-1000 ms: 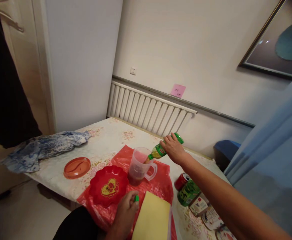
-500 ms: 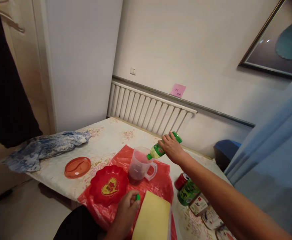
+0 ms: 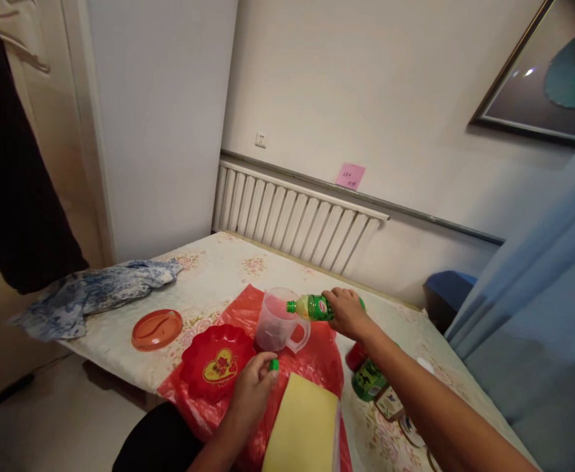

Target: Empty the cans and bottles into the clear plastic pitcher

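Observation:
My right hand (image 3: pixel 349 313) is wrapped round a green-labelled plastic bottle (image 3: pixel 320 307) with pale yellow-green liquid in it. The bottle lies almost level, its open mouth over the rim of a translucent measuring jug (image 3: pixel 273 328). Between the thumb and fingers of my left hand (image 3: pixel 255 385) is a small green bottle cap (image 3: pixel 274 364). That hand is just in front of the jug, beside a red scalloped plate (image 3: pixel 201 377) with a yellow heart print. Jug and plate stand on a red plastic sheet (image 3: pixel 242 305).
A yellow pad or book (image 3: pixel 304 419) lies in front of me. Right of the sheet, a red can (image 3: pixel 356 356), a green can (image 3: pixel 368 380) and jars are partly behind my right forearm. An orange dish (image 3: pixel 157 330) and a blue-white cloth (image 3: pixel 110 292) are at left.
My right hand has lowered, bringing the bottle from a steep downward tilt to nearly level. My left hand has risen slightly, still pinching the cap.

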`<state>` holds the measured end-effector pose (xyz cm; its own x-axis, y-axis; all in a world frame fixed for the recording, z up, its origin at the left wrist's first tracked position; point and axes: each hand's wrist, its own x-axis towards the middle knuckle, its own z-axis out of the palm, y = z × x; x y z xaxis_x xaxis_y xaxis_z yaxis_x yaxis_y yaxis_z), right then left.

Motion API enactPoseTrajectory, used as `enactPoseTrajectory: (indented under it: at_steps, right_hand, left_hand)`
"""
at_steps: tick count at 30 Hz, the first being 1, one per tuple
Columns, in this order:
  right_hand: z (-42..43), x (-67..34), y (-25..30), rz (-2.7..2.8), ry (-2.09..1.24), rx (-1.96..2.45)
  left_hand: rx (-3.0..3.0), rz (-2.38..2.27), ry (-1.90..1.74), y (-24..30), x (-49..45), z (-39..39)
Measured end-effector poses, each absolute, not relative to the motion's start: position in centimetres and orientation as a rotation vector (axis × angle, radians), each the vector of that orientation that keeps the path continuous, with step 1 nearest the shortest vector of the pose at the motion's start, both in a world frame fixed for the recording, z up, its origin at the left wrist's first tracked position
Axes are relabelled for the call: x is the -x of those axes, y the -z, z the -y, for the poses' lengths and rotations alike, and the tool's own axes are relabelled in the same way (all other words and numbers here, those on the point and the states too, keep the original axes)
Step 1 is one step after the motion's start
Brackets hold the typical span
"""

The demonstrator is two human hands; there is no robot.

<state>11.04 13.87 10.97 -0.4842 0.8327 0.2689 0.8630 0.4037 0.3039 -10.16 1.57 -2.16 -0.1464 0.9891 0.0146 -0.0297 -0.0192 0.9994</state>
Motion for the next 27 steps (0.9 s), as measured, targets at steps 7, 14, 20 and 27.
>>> enactPoseTrajectory:
  at_steps: [7,14,20,27]
  right_hand:
    - [-7.4,-13.9,-4.4,2.362,-0.040,1.371]
    - [-2.6,-14.2,-0.7,2.247,-0.256,1.309]
    - [-1.1,-14.6,-0.6,2.223,-0.291,1.359]
    - [-0.4,-14.9,0.1,2.190,-0.348,1.339]
  left_hand:
    - [-1.174,-1.315,-1.394,-0.1,9.9,-2.1]
    - [-1.373,-1.303,-1.329,-0.8,8.3,-1.4]
    - [-1.622,-1.309,-1.262,-0.4,8.0,-1.1]
    - [-1.889,-1.309,-1.127,-1.5,8.1,-0.3]
